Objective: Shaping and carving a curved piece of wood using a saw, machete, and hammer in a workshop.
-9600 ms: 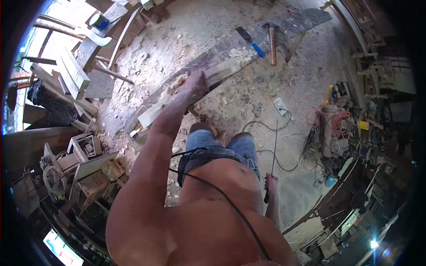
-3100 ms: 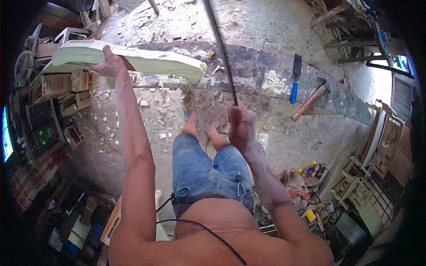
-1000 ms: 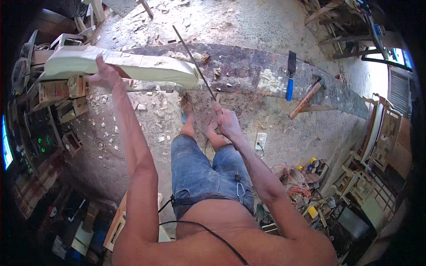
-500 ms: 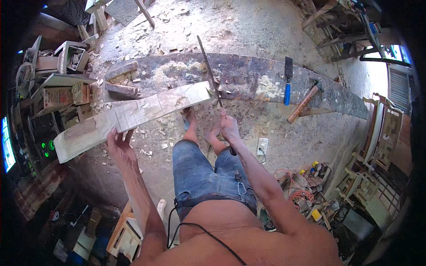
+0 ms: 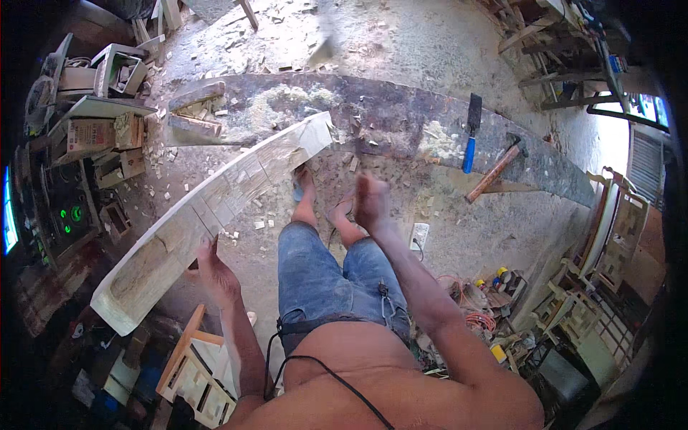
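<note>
Well, one plank (image 5: 208, 206) (in one hand (image 5: 221, 278))

The curved piece of wood (image 5: 204, 218) in my left grip (image 5: 218, 271) is pale and matt, its upper face roughly cut with visible grain, while its long edge looks smoother. The dark surface (image 5: 390, 107) is worn and matt, with rough whitish patches. The flat tool (image 5: 472, 129) has a metal blade and a blue, plastic-looking handle, the hammer (image 5: 496, 172) has a wooden handle, and my shorts (image 5: 315, 272) are faded denim cloth.
</note>
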Available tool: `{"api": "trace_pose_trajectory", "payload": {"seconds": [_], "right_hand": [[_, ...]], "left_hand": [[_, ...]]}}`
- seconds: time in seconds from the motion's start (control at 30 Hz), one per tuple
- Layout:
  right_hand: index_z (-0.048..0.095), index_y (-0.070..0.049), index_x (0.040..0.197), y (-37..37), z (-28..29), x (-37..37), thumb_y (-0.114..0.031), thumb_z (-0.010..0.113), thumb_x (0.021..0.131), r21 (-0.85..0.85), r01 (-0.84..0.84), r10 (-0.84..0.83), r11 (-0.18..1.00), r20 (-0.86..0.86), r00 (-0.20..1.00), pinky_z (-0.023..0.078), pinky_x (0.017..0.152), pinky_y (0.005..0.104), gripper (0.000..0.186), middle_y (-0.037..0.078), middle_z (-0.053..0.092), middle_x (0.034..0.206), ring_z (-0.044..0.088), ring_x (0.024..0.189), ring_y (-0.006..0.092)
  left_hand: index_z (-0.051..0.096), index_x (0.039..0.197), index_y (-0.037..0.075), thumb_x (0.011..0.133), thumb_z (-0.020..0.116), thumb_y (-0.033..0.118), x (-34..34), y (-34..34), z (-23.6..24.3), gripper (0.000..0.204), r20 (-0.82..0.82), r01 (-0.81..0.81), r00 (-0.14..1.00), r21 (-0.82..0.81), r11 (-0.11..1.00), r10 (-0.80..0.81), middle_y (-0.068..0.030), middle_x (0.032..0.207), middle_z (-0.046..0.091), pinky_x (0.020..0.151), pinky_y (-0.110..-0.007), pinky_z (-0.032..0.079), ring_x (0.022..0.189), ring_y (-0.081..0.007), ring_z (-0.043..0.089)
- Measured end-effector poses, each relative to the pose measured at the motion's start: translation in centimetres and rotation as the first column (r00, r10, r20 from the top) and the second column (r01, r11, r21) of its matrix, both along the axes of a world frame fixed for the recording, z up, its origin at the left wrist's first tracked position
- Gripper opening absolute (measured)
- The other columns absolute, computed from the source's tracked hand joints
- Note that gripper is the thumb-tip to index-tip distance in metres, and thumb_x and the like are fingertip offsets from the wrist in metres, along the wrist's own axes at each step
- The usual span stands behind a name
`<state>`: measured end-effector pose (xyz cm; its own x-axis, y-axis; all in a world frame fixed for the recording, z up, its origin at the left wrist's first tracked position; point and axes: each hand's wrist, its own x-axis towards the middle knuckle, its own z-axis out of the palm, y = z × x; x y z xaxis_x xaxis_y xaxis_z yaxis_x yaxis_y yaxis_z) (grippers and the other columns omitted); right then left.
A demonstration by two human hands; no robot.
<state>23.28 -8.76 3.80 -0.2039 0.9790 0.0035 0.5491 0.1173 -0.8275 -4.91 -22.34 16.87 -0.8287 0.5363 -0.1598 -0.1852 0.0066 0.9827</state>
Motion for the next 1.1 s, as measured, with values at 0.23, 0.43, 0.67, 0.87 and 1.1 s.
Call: {"api": "trace_pose_trajectory", "payload": {"seconds": [0.23, 0.43, 0.67, 0.87, 1.1], "right_hand": [[0.063, 0.006, 0.080, 0.7, -2.7, -0.9, -0.062, 0.030, 0.108, -0.666, -0.022, 0.063, 0.746, 0.038, 0.997, 0.046, 0.071, 0.0520, 0.081, 0.028, 0.062, 0.075, 0.060, 0.072, 0.0462], [0.053, -0.002, 0.072, 2.8, 9.5, -1.5, -0.067, 0.034, 0.106, -0.158, 0.022, -0.044, 0.987, -0.138, 0.989, 0.042, 0.058, 0.0438, 0.076, 0.011, 0.047, 0.059, 0.048, 0.055, 0.0280], [0.064, -0.001, 0.091, -2.1, -6.6, 0.6, -0.052, 0.043, 0.107, -0.258, 0.007, 0.015, 0.966, 0.082, 0.996, 0.047, 0.059, 0.0473, 0.057, 0.021, 0.062, 0.071, 0.063, 0.065, 0.0377], [0.069, 0.002, 0.089, -3.2, -9.2, 0.1, -0.052, 0.033, 0.110, -0.455, 0.030, 0.061, 0.890, 0.184, 0.981, 0.049, 0.070, 0.0560, 0.068, 0.026, 0.067, 0.076, 0.066, 0.074, 0.0455], [0.053, -0.003, 0.068, 2.6, 7.2, -2.5, -0.065, 0.033, 0.107, -0.287, 0.049, -0.115, 0.957, -0.218, 0.969, 0.034, 0.050, 0.0377, 0.076, 0.005, 0.044, 0.058, 0.046, 0.053, 0.0180]], "left_hand": [[0.049, 0.140, -0.001, 0.094, 0.066, 0.005, 0.1, 1.0, -0.6, 0.049, -0.128, -0.062, 0.990, -0.011, 0.998, 0.060, -0.0161, 0.128, 0.065, 0.103, -0.043, 0.057, 0.113, -0.0264, 0.068], [0.055, 0.135, -0.004, 0.095, 0.065, 0.009, -1.6, -2.6, -2.6, 0.042, -0.088, -0.009, 0.996, -0.045, 0.999, 0.005, -0.0168, 0.131, 0.064, 0.109, -0.039, 0.050, 0.118, -0.0241, 0.065], [0.063, 0.125, -0.008, 0.102, 0.057, 0.025, -0.9, -7.2, -5.3, 0.040, -0.220, 0.085, 0.966, -0.231, 0.969, -0.138, -0.0167, 0.136, 0.061, 0.118, -0.042, 0.039, 0.130, -0.0252, 0.057], [0.067, 0.119, -0.006, 0.100, 0.063, 0.020, 0.4, -4.9, -3.1, 0.032, -0.113, -0.010, 0.994, -0.174, 0.985, -0.010, -0.0161, 0.126, 0.068, 0.113, -0.041, 0.046, 0.120, -0.0245, 0.065], [0.058, 0.132, 0.000, 0.094, 0.069, 0.013, -3.6, -4.7, -3.8, 0.042, 0.149, -0.093, 0.984, -0.072, 0.993, 0.103, -0.0127, 0.126, 0.068, 0.113, -0.044, 0.049, 0.117, -0.0229, 0.065]]}}
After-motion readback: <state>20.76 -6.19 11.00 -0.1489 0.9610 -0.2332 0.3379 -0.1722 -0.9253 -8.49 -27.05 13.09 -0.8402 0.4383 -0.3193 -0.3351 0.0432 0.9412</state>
